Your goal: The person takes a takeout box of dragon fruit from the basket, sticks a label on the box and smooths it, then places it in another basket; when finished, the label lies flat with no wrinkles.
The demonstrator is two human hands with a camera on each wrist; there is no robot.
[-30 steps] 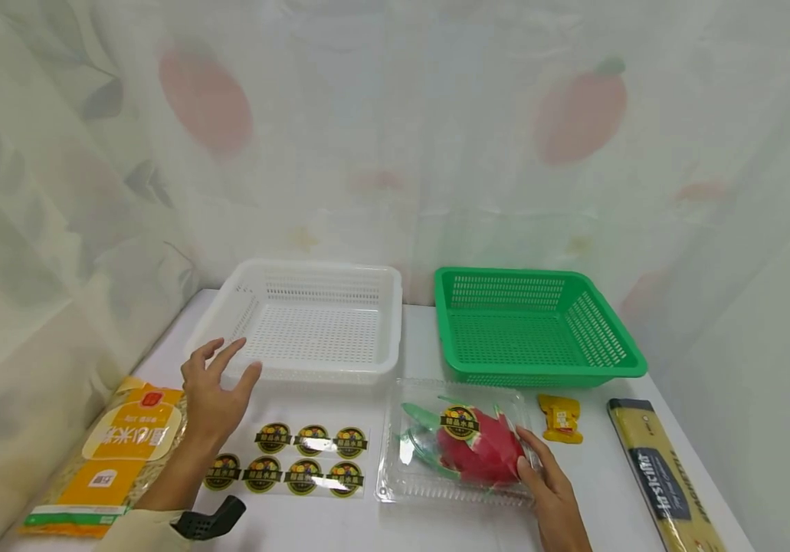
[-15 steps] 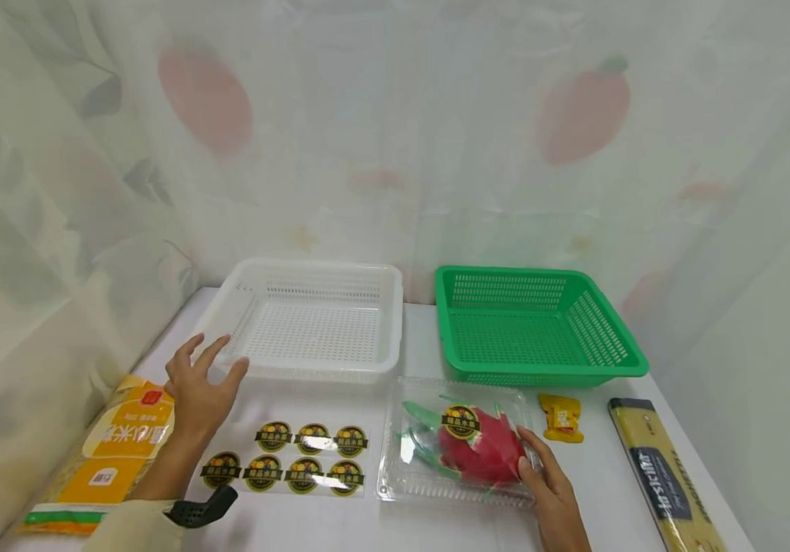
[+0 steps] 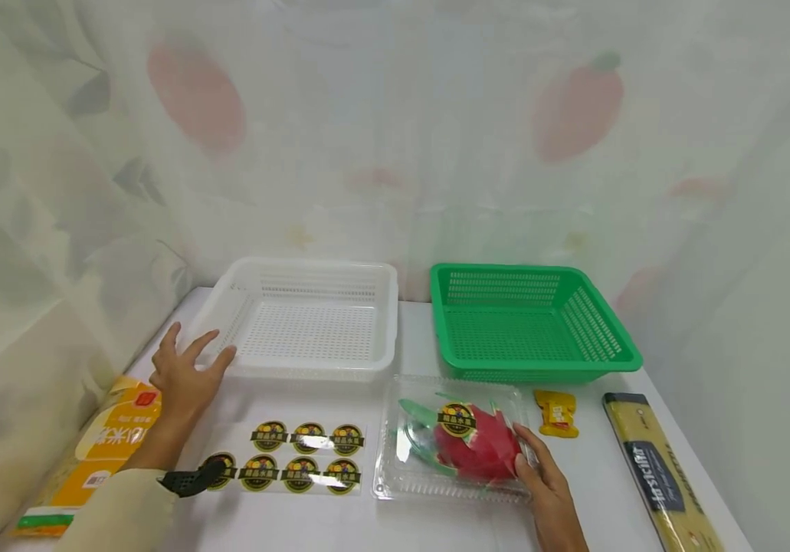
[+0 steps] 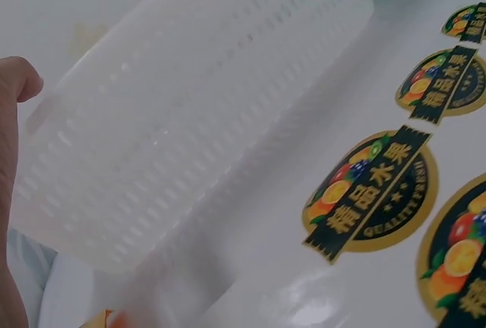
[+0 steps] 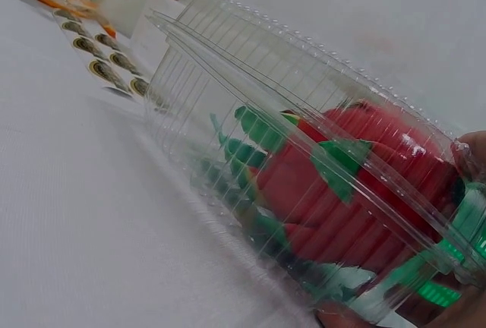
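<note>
In the head view, a clear plastic clamshell box [image 3: 395, 481] lies at the front middle of the table. Inside is a red dragon fruit [image 3: 483, 452] with green tips, and a round black-and-gold sticker [image 3: 457, 420] is on the lid. My right hand [image 3: 549, 491] grips the box's right side; the right wrist view has the box [image 5: 205, 77] between thumb and fingers. My left hand [image 3: 184, 383], fingers spread and loosely bent, hovers by the near left corner of a white basket [image 3: 305, 366], holding nothing. Whether it touches the rim I cannot tell.
Below the white basket lies a sheet of round stickers [image 3: 298, 475]. A green basket [image 3: 539, 366] stands at the back right. To the right are a small yellow packet [image 3: 556, 414] and a spaghetti pack [image 3: 663, 475]. A yellow grain bag [image 3: 94, 460] lies at the left.
My left hand has moved left and slightly away from me, off the sticker sheet's side. My right hand and the box stay in place; the view has shifted a little.
</note>
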